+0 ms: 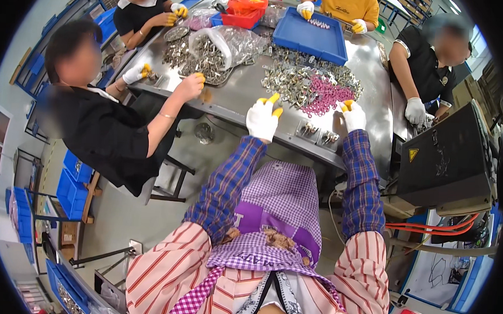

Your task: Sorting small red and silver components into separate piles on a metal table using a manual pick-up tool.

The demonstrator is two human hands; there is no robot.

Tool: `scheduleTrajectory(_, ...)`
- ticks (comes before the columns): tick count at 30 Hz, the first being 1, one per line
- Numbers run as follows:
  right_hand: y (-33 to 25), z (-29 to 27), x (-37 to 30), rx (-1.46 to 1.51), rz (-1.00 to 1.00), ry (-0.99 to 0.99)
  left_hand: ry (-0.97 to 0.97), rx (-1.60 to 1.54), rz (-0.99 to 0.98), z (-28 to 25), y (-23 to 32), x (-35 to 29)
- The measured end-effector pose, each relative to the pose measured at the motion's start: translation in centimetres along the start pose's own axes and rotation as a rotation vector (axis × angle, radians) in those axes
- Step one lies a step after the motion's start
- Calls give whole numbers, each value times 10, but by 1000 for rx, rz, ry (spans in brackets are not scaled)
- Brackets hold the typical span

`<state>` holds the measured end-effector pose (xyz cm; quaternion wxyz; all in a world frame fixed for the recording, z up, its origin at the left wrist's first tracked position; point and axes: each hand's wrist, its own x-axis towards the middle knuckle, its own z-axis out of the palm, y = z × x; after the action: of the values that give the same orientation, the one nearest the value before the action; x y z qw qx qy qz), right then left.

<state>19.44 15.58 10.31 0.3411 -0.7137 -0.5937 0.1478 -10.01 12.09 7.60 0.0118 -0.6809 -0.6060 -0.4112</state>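
Apart, at the grey metal table's [231, 103] near edge, are two white gloves with yellow fingertips: the left hand [263, 119] spreads its fingers; whether the right hand [354, 116] pinches anything is unclear. Beyond its fingertips lie small magenta rings [328, 97], heaped against silvery metal pieces [286, 80], then a rectangular blue tray [310, 40].

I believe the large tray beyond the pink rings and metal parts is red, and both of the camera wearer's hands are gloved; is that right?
Not quite: the head view shows that the large tray is blue, not red. It does lie beyond the pink rings and metal parts, and the left hand and right hand are both gloved.
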Motion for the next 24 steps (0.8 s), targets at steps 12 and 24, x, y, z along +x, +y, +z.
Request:
scheduleTrajectory(12, -40, -31, -125, 155, -168, 233, -189, -19, -60, -11, 3, 9)
scheduleTrajectory(24, -38, -40, -97, 260, 9, -284, -218, -748, -419, -15, 3, 3)
